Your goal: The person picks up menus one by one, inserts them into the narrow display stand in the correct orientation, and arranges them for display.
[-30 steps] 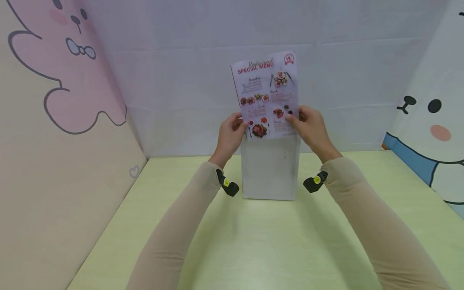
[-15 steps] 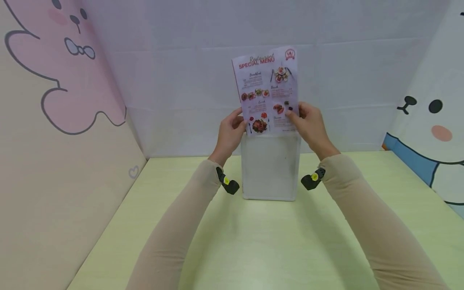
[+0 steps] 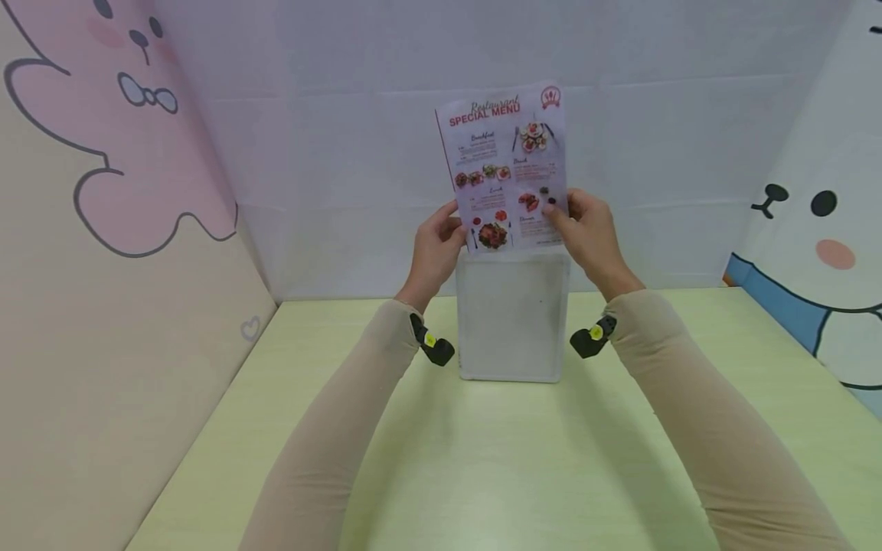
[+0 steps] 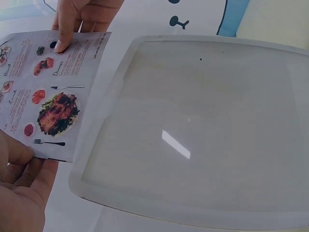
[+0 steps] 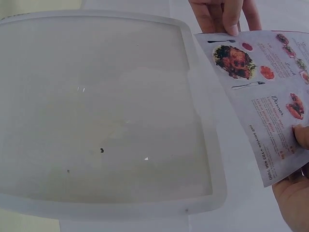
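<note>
A printed paper menu (image 3: 506, 164), headed "Restaurant SPECIAL MENU", is held up between both hands and leans slightly to the left. My left hand (image 3: 434, 249) pinches its lower left edge, thumb in front. On the lower right side, my right hand (image 3: 592, 237) pinches it with the thumb over the printed face. Right below the menu stands an upright display frame (image 3: 511, 317) with a pale rim and a plain whitish front. In the left wrist view, the menu's bottom edge lies right by the top rim of the frame (image 4: 193, 125). Fingers behind the paper are partly hidden.
The frame stands on a pale green-yellow table (image 3: 510, 467). A white sheet (image 3: 344, 168) hangs behind it. Side panels carry cartoon animals, a pink one (image 3: 151, 184) at left and a white bear (image 3: 827, 252) at right. Each wrist wears a small black camera (image 3: 592, 338).
Both hands have raised the menu a little, so its bottom edge has gone from overlapping the frame's top to sitting about level with the top rim. The frame stays put.
</note>
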